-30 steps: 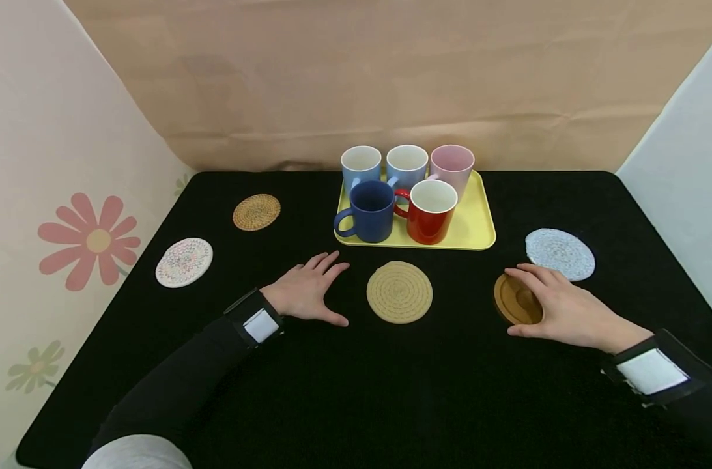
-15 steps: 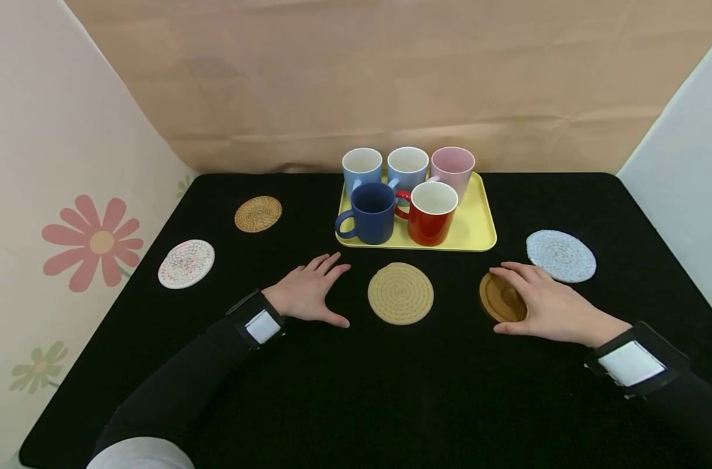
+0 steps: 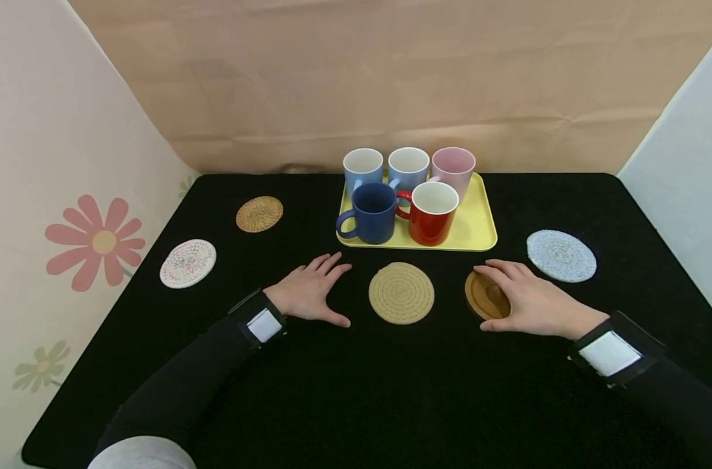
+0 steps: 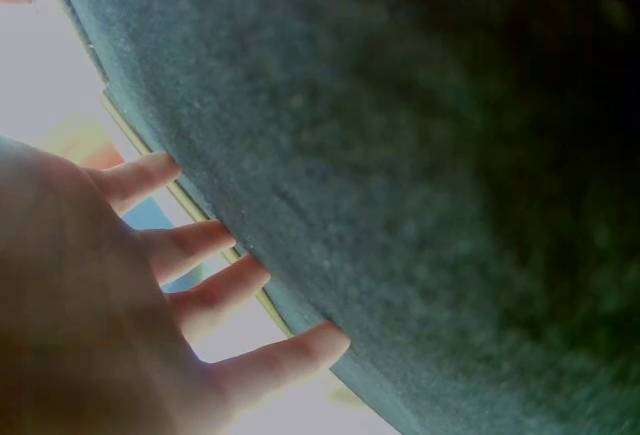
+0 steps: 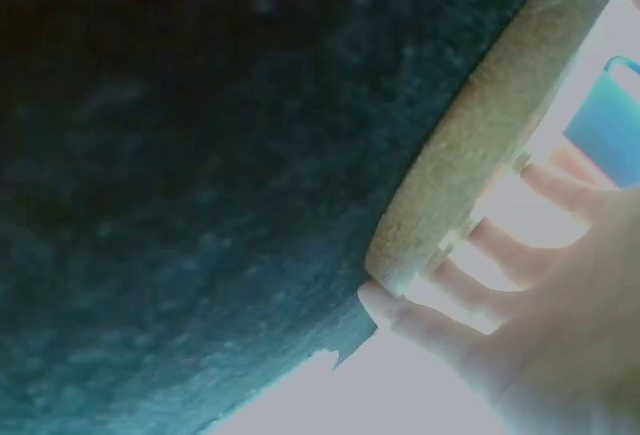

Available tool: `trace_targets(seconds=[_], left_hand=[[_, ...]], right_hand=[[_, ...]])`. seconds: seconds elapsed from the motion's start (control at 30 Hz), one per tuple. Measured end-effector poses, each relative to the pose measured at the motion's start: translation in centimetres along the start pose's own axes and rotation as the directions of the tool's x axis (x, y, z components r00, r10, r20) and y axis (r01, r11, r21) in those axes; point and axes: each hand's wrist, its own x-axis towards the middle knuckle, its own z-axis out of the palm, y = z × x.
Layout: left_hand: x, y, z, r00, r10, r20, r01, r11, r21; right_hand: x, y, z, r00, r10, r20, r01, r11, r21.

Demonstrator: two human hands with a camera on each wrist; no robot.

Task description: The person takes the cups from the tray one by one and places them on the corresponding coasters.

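Note:
My right hand (image 3: 531, 299) grips a round brown wooden coaster (image 3: 482, 298) by its edge, thumb on the near side and fingers on the far side. In the right wrist view the thick rim of the coaster shows between the fingers, right at the black table surface; its right part is hidden under the hand in the head view. My left hand (image 3: 310, 290) lies with fingers spread and thumb apart on the table, holding nothing. Between the two hands is a round beige woven coaster (image 3: 401, 293), apart from both.
Behind the beige coaster, a yellow tray (image 3: 477, 228) carries several mugs, among them a navy mug (image 3: 374, 218) and a red mug (image 3: 428, 225). A pale blue coaster (image 3: 561, 255) lies at right; a white speckled coaster (image 3: 188, 264) and a tan woven coaster (image 3: 259, 214) lie at left.
My right hand has moved left with the wooden coaster in its grip, nearer to the beige coaster. The left hand has stayed in place.

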Motion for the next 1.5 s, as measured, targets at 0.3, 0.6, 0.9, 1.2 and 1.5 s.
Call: trace_targets(seconds=[0.3,0.6,0.9,1.2,1.5], left_hand=[[0.0,0.1,-0.2,1.0,-0.002,0.003,0.002,1.0,-0.001],[0.0,0.0,0.0,1.0,-0.003,0.005,0.003,1.0,0.006],[0.0,0.1,0.0,1.0,-0.005,0.002,0.005,1.0,-0.002],[-0.2,0.1,0.0,1.0,-0.003,-0.007,0.003,1.0,-0.01],[-0.3,0.2,-0.1,1.0,0.007,-0.017,-0.007,1.0,-0.022]], right_hand=[[0.8,-0.6,-0.2,0.999,0.0,0.037,-0.001,1.0,0.03],[1.3,-0.9,0.1,0.999,-0.014,0.044,0.013,0.999,0.037],[1.7,-1.1,0.2,0.998,-0.022,0.051,0.02,0.999,0.035],[1.8,-1.6,0.1,0.999,-0.022,0.043,0.022,1.0,0.012],[1.5,-1.8,0.5,0.999,-0.024,0.028,0.024,1.0,0.012]])
